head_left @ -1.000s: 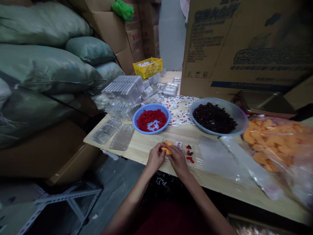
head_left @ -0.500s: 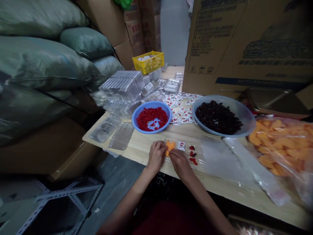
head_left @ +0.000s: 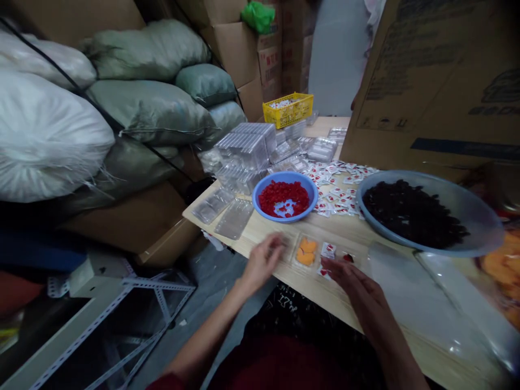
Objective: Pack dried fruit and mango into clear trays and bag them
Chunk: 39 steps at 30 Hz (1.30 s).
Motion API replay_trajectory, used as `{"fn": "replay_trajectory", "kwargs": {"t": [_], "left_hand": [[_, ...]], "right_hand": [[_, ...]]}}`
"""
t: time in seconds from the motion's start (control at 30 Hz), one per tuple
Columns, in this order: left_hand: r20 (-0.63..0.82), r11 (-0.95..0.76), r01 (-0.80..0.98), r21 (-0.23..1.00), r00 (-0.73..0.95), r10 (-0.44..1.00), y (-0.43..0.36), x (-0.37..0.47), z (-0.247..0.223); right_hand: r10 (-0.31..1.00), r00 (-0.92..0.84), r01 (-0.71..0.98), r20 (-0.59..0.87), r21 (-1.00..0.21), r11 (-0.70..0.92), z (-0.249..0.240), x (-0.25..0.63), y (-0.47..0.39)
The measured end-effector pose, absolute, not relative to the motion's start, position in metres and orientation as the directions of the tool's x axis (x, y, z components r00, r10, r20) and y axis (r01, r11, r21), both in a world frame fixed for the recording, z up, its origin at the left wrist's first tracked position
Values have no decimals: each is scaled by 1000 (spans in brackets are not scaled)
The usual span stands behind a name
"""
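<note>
A clear plastic tray (head_left: 296,252) lies near the table's front edge. Orange dried slices (head_left: 306,252) fill its left compartment. Two small white sachets with red print (head_left: 328,249) sit in the middle, the nearer one partly under my right fingertips. My right hand (head_left: 359,284) hovers over the tray's right part with fingers stretched out, hiding most of the dark red pieces (head_left: 348,258) there. My left hand (head_left: 263,259) is just left of the tray, apart from it. Its fingers are loosely bent and blurred, with nothing visible in them.
Behind the tray stand a blue bowl of red dried fruit (head_left: 285,174) and a wide bowl of dark dried fruit (head_left: 483,238). Loose sachets (head_left: 337,200) lie between them. Stacked clear trays (head_left: 247,143), a yellow basket (head_left: 288,112) and a large carton (head_left: 406,119) stand farther back.
My left hand has come off the orange slices and moved left. My right hand has shifted right over the red pieces. A second sachet now shows in the tray. The view has turned left.
</note>
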<state>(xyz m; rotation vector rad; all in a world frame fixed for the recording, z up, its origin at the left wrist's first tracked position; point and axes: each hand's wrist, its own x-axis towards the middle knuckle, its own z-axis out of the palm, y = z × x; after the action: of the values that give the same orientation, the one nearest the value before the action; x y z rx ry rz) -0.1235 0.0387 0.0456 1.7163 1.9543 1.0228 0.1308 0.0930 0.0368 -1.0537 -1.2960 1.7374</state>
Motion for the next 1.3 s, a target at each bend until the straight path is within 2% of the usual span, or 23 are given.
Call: {"fn": "replay_trajectory", "kwargs": {"t": [0.03,0.1,0.13,0.2,0.3,0.57,0.83,0.97,1.17,1.3], "left_hand": [[205,96,694,714,-338,919,42,-149,46],[156,308,705,639,-510,846,53,-198,45],[77,408,698,589,-550,831,60,-219,44],[0,489,680,545,-584,812,75,-248,40],[-71,526,655,543,-588,805,90,-266,30],[-152,581,621,526,-603,783,92,-277,6],[-102,575,727,376,-585,805,102,-274,9],[-81,581,737,344,-594,801,98,-267,17],[105,550,724,416,-640,761,77,-269,37],[310,423,758,497,-611,729,55,-256,81]], "right_hand": [[917,-367,21,-159,-986,-163,34,137,92],[965,-260,180,-44,-984,4,23,143,92],[976,-217,231,36,-969,87,16,144,93],[967,-174,283,187,-931,231,3,144,96],[934,-186,309,304,-885,349,-13,147,100],[964,-175,274,198,-931,241,-18,159,111],[959,-188,273,211,-927,258,-18,151,116],[958,-187,289,217,-920,265,-14,154,107],[957,-179,278,229,-921,272,-12,160,97],[957,-172,300,234,-913,277,-4,158,90]]}}
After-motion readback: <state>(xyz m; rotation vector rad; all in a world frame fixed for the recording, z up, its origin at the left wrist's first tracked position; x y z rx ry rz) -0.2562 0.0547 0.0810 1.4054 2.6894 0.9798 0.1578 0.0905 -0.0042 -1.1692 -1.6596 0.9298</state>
